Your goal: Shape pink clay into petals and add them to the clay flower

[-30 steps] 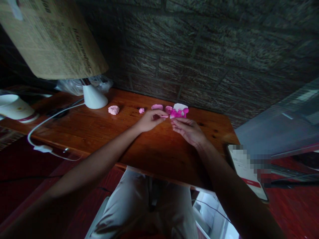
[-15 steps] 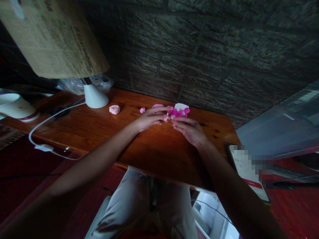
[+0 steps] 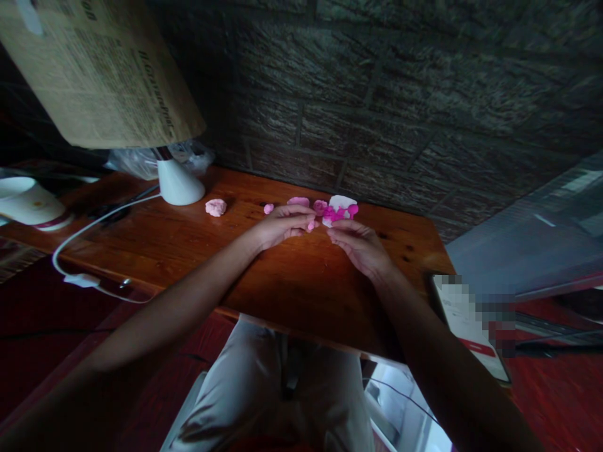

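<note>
My left hand [image 3: 281, 227] is closed in a pinch on a small piece of pink modelling clay [image 3: 311, 225], which shows at the fingertips. Just to its right, my right hand [image 3: 358, 243] has thumb and fingers pressed together; whether anything is between them I cannot make out. Behind the hands lie a flat pink clay piece [image 3: 298, 201] and a rounder pink lump [image 3: 320, 208]. Bright magenta pieces [image 3: 335, 214] rest on or against a white piece [image 3: 343, 201]. Left of my left hand sit a small pink ball [image 3: 268, 208] and a larger pale pink lump [image 3: 215, 208].
The wooden table [image 3: 301, 295] stands against a dark brick wall [image 3: 377, 113]. A lamp [image 3: 181, 182] with a paper-print shade, its white cable [image 3: 80, 280] and a paper cup [image 3: 32, 204] are on the left. A device with a lit screen [image 3: 464, 320] lies at the right edge.
The fingers of my left hand have drawn together, and the pink piece in them has turned and sits slightly lower. The lump behind them shows more fully. My right hand has barely moved.
</note>
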A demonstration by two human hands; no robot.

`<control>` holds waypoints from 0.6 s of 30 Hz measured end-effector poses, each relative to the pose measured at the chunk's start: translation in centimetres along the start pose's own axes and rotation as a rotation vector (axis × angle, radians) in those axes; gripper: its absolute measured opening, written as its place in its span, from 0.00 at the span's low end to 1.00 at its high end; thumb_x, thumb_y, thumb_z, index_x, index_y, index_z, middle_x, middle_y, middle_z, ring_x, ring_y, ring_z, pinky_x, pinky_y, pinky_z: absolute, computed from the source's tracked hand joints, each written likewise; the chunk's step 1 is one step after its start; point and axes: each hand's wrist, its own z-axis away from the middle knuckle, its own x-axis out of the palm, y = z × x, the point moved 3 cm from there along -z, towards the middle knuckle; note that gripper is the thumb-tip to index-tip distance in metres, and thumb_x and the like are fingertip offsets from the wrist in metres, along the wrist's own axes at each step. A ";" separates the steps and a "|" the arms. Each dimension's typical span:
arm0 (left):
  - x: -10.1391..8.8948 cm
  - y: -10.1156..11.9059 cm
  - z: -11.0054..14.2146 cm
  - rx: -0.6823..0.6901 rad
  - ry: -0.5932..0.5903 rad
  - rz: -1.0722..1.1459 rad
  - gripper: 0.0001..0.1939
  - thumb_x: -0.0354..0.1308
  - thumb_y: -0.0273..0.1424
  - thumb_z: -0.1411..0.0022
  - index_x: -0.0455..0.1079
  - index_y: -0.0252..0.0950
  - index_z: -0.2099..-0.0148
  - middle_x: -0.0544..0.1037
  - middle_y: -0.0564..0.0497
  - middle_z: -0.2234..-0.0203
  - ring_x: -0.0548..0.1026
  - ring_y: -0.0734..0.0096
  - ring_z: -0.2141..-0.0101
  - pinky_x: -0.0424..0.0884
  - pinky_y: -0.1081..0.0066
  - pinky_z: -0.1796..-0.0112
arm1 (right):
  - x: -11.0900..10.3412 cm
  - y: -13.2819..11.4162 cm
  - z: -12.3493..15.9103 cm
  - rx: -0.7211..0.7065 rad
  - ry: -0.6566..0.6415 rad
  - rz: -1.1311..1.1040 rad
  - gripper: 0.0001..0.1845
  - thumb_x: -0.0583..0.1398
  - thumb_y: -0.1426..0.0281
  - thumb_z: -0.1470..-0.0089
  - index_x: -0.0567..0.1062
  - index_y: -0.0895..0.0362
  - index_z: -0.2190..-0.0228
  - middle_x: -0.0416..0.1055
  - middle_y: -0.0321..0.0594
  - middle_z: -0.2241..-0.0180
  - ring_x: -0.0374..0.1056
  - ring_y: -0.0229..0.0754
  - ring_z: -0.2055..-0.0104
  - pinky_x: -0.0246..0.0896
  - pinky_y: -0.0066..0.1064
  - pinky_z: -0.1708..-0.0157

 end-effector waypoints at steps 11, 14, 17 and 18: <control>0.2 0.0 0.0 -0.015 -0.008 0.087 0.12 0.72 0.35 0.45 0.76 0.35 0.63 0.82 0.51 0.65 0.74 0.81 0.71 0.70 0.78 0.69 | -0.8 0.6 -0.3 0.012 0.068 -0.046 0.17 0.77 0.63 0.66 0.84 0.50 0.70 0.82 0.36 0.66 0.75 0.40 0.61 0.69 0.39 0.51; 0.5 0.2 0.1 0.009 -0.013 0.073 0.13 0.73 0.36 0.47 0.75 0.34 0.65 0.81 0.52 0.68 0.70 0.84 0.74 0.66 0.80 0.73 | -0.7 0.6 -0.3 -0.001 0.050 -0.043 0.17 0.77 0.63 0.66 0.84 0.49 0.69 0.82 0.35 0.66 0.76 0.40 0.60 0.69 0.38 0.49; 0.7 0.4 0.2 0.025 -0.016 0.081 0.12 0.73 0.34 0.48 0.76 0.34 0.65 0.80 0.52 0.70 0.69 0.84 0.75 0.63 0.81 0.74 | -0.7 0.7 -0.3 -0.020 0.037 -0.014 0.17 0.76 0.63 0.63 0.84 0.48 0.67 0.82 0.34 0.66 0.76 0.39 0.61 0.71 0.38 0.52; 0.7 0.3 0.2 0.024 -0.012 0.088 0.13 0.74 0.33 0.49 0.76 0.34 0.64 0.81 0.52 0.70 0.70 0.84 0.74 0.63 0.80 0.73 | -0.7 0.8 -0.3 -0.030 0.034 0.010 0.16 0.76 0.62 0.62 0.84 0.48 0.66 0.82 0.34 0.65 0.76 0.39 0.62 0.72 0.38 0.53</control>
